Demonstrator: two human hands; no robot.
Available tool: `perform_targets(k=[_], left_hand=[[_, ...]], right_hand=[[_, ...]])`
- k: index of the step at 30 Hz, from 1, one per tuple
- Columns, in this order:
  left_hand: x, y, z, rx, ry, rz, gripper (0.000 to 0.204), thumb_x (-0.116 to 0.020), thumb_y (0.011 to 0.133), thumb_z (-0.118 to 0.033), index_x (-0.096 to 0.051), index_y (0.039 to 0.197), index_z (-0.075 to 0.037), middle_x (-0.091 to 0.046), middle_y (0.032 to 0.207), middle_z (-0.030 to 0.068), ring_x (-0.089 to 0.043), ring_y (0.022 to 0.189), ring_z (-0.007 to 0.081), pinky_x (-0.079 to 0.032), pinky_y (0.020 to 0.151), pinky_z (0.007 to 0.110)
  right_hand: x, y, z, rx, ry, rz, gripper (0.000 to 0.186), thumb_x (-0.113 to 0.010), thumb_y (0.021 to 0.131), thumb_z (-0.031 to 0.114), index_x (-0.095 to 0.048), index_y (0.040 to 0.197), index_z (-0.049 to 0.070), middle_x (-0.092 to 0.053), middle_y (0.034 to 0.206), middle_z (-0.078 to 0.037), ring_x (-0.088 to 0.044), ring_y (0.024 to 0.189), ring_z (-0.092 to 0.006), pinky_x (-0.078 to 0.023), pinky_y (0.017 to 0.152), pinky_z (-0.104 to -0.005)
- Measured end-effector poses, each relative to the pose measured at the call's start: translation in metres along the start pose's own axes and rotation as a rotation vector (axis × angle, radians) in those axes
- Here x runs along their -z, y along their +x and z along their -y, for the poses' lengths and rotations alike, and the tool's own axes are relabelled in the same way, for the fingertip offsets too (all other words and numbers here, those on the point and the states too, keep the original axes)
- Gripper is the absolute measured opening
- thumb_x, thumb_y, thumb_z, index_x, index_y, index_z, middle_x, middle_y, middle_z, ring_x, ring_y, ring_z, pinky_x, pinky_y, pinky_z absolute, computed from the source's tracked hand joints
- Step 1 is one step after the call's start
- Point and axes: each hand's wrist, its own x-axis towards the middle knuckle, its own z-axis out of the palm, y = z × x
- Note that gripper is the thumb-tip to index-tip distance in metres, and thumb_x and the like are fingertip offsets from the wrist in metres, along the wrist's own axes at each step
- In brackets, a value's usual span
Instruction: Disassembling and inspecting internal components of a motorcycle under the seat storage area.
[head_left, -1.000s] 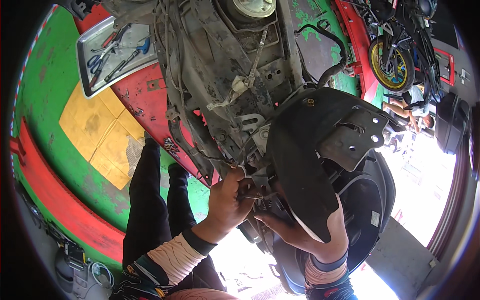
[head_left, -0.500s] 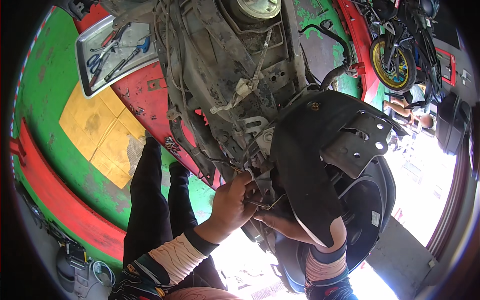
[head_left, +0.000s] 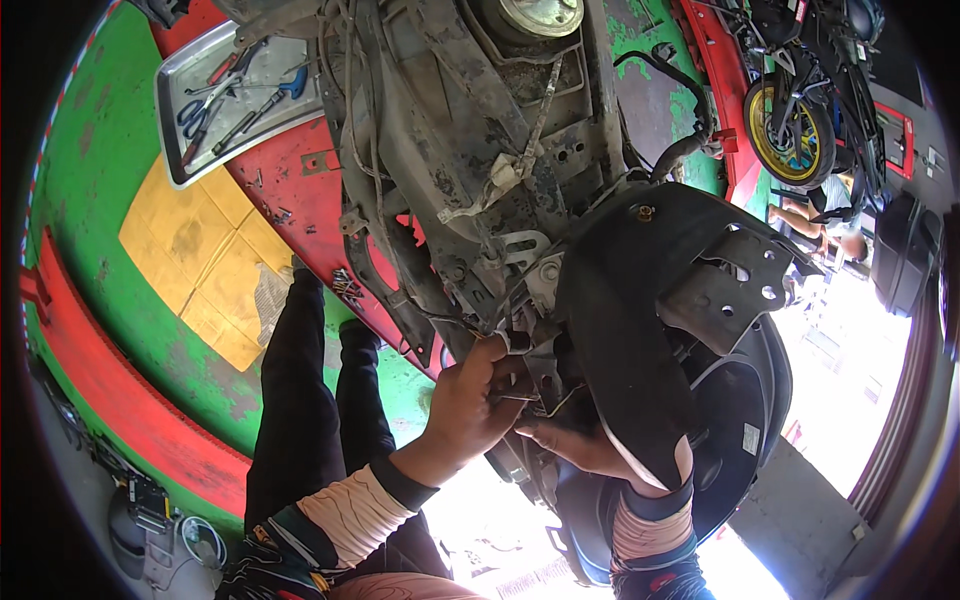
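Note:
My left hand (head_left: 468, 400) is closed at the front of a dirty motorcycle frame (head_left: 430, 150). A thin metal piece shows at its bent fingers; what they grip is mostly covered. Just beyond it stands a grey metal bracket (head_left: 546, 382). My right hand (head_left: 585, 445) reaches under a curved black fender (head_left: 622, 300), thumb toward my left hand. It looks closed, but most of its fingers and whatever they hold are hidden. A thin pale wire (head_left: 566, 398) runs between the two hands. Bolted to the fender is a dark metal plate with holes (head_left: 720, 305).
A metal tray (head_left: 172, 150) with pliers, screwdrivers and a blue-handled tool rests on the red lift platform (head_left: 290, 165). Loose bolts (head_left: 346, 285) lie near its edge. Flattened cardboard (head_left: 205, 265) covers some green floor. A motorcycle with a yellow wheel (head_left: 790, 130) and another person (head_left: 835, 215) are at far right.
The motorcycle frame and the upper part of the fender have shifted slightly to the right in view. Both hands keep nearly the same place and hold.

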Motion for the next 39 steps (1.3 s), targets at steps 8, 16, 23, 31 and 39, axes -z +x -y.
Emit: perform_targets(k=[8, 16, 23, 31, 39], left_hand=[[0.000, -0.002, 0.016, -0.056, 0.224, -0.013, 0.051, -0.075, 0.080, 0.002, -0.045, 0.121, -0.004, -0.073, 0.089, 0.0126, -0.074, 0.072, 0.0280, -0.056, 0.058, 0.032], [0.029, 0.011, 0.013, -0.386, 0.526, 0.091, 0.050, -0.079, 0.073, -0.001, -0.048, 0.112, -0.007, -0.068, 0.081, 0.0069, -0.071, 0.068, 0.0274, -0.055, 0.055, 0.037], [0.049, 0.028, -0.010, -0.380, 0.682, 0.290, 0.040, -0.079, 0.074, -0.008, -0.052, 0.104, -0.005, -0.066, 0.078, 0.0073, -0.068, 0.066, 0.0283, -0.054, 0.056, 0.037], [0.063, 0.025, -0.021, -0.275, 0.652, 0.417, 0.061, -0.076, 0.072, -0.008, -0.049, 0.127, -0.006, -0.071, 0.087, 0.0068, -0.070, 0.069, 0.0280, -0.054, 0.056, 0.038], [0.080, 0.023, -0.010, -0.440, 0.478, 0.423, 0.063, -0.081, 0.073, -0.010, -0.047, 0.126, -0.005, -0.074, 0.092, 0.0035, -0.072, 0.070, 0.0253, -0.055, 0.057, 0.035]], right_hand=[[-0.002, -0.024, -0.001, -0.333, 0.080, 0.178, 0.081, -0.093, 0.069, 0.035, -0.059, 0.135, 0.003, -0.065, 0.129, -0.015, -0.061, 0.119, -0.0310, -0.044, 0.107, -0.0383], [-0.005, -0.030, -0.006, -0.144, -0.086, 0.128, 0.088, -0.092, 0.070, 0.037, -0.054, 0.139, -0.001, -0.060, 0.137, -0.017, -0.058, 0.126, -0.0317, -0.041, 0.111, -0.0398], [0.011, -0.025, 0.010, 0.012, -0.011, -0.002, 0.070, -0.096, 0.057, 0.034, -0.065, 0.109, -0.001, -0.065, 0.101, -0.016, -0.067, 0.087, -0.0348, -0.053, 0.075, -0.0421], [-0.021, -0.039, -0.006, -0.045, 0.149, -0.093, 0.085, -0.093, 0.059, 0.046, -0.060, 0.117, -0.007, -0.065, 0.107, -0.019, -0.066, 0.091, -0.0411, -0.053, 0.081, -0.0444], [-0.044, -0.045, 0.009, -0.289, 0.619, -0.642, 0.099, -0.074, 0.072, 0.077, -0.055, 0.119, -0.008, -0.067, 0.103, -0.015, -0.066, 0.079, -0.0189, -0.051, 0.065, -0.0286]])
